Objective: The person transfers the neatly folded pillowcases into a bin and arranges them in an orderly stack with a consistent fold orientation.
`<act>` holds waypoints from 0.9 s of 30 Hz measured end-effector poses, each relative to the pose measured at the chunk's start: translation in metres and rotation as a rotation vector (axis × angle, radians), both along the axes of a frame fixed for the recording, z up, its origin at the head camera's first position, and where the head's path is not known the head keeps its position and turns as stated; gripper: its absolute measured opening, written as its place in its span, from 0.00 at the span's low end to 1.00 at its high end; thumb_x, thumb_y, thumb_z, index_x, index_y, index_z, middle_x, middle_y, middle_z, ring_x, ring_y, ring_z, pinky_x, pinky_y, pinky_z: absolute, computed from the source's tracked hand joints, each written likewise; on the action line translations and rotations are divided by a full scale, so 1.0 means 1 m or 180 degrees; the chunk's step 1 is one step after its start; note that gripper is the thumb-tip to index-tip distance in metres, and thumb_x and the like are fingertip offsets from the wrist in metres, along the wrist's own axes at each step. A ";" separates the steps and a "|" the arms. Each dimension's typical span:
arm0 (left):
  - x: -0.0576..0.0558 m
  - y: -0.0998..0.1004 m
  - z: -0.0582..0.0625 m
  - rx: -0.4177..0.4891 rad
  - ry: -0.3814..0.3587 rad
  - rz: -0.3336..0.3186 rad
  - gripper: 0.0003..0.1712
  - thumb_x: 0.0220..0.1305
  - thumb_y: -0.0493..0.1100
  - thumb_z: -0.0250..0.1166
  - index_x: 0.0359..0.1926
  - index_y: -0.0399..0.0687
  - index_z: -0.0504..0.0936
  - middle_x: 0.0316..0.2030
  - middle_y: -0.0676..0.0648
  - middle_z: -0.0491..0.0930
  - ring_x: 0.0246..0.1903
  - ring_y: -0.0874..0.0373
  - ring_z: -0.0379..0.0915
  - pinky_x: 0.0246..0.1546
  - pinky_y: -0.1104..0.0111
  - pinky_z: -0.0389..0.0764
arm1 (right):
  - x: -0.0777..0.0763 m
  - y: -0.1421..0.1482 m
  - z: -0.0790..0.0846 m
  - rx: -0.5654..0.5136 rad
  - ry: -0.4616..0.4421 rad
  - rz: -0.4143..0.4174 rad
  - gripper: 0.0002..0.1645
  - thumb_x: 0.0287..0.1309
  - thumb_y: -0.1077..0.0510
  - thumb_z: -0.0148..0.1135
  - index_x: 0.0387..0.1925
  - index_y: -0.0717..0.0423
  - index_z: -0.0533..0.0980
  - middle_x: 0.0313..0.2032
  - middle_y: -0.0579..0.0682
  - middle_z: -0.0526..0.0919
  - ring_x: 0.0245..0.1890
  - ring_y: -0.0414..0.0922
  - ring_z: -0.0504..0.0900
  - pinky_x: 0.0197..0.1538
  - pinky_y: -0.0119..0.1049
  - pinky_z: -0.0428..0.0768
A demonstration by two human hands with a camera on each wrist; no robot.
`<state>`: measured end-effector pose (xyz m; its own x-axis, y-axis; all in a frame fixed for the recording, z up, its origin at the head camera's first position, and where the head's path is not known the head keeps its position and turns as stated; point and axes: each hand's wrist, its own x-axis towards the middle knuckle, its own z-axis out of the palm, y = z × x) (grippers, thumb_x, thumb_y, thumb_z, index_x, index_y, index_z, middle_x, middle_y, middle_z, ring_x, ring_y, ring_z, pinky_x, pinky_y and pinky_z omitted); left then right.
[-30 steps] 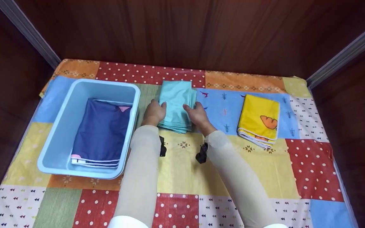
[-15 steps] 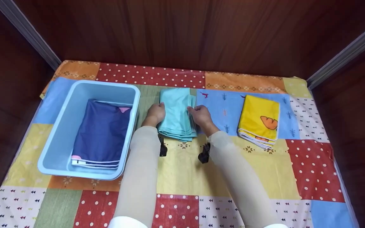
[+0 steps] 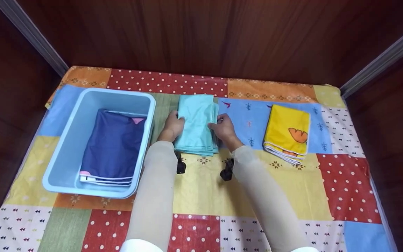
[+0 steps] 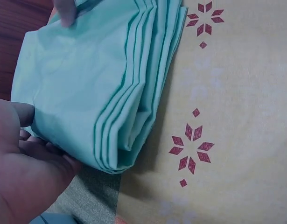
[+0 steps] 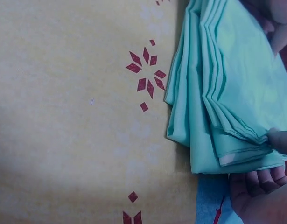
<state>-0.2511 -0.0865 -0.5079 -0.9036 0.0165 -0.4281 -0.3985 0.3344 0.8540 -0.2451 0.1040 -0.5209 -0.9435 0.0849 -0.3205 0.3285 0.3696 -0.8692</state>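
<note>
A folded teal cloth (image 3: 196,124) with several stacked layers lies in the middle of the table. My left hand (image 3: 173,126) grips its left edge; in the left wrist view the thumb (image 4: 23,113) is on top and the fingers (image 4: 45,156) are tucked under the layers. On the opposite edge my right hand (image 3: 224,128) pinches the folds. The right wrist view has that thumb (image 5: 281,141) pressing the upper layers, with the fingers (image 5: 257,186) beneath the cloth's edge.
A light blue plastic tub (image 3: 61,154) stands on the left, with a folded navy cloth (image 3: 115,147) inside. To the right lies a folded yellow cloth (image 3: 285,129) with an orange print and white edging. A patchwork tablecloth (image 3: 201,196) covers the table; dark wooden panels (image 3: 201,38) enclose it.
The teal cloth first slid toward me, then its far edge shifted slightly away again and its layers look straighter. My right hand has closed further on the right edge.
</note>
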 end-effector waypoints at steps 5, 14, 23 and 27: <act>0.001 0.002 -0.001 -0.0010 -0.0028 0.0081 0.26 0.77 0.36 0.49 0.71 0.34 0.58 0.70 0.36 0.62 0.70 0.46 0.58 0.72 0.56 0.60 | -0.002 0.003 -0.001 -0.0146 0.0030 -0.0005 0.16 0.63 0.73 0.56 0.48 0.61 0.63 0.38 0.54 0.68 0.35 0.48 0.67 0.39 0.41 0.67; 0.001 0.003 -0.005 0.0379 0.0138 0.0096 0.31 0.74 0.31 0.53 0.75 0.37 0.62 0.72 0.38 0.64 0.70 0.47 0.59 0.72 0.55 0.60 | -0.006 0.007 -0.002 -0.0477 -0.0095 0.0086 0.35 0.66 0.63 0.60 0.71 0.69 0.63 0.65 0.66 0.73 0.64 0.59 0.73 0.66 0.53 0.72; -0.001 0.004 -0.009 0.0330 0.0250 0.0051 0.33 0.77 0.33 0.51 0.78 0.45 0.55 0.76 0.41 0.57 0.75 0.48 0.51 0.75 0.56 0.55 | -0.004 0.007 -0.009 -0.0623 0.0080 0.0263 0.35 0.76 0.59 0.54 0.78 0.55 0.54 0.75 0.56 0.61 0.76 0.52 0.58 0.76 0.49 0.57; -0.001 0.004 -0.011 0.0201 0.0253 -0.0128 0.35 0.80 0.39 0.48 0.81 0.48 0.47 0.79 0.43 0.50 0.77 0.50 0.45 0.76 0.56 0.50 | -0.003 0.008 -0.011 -0.0605 0.0041 0.0256 0.37 0.77 0.57 0.53 0.79 0.52 0.51 0.77 0.54 0.57 0.77 0.51 0.53 0.77 0.49 0.53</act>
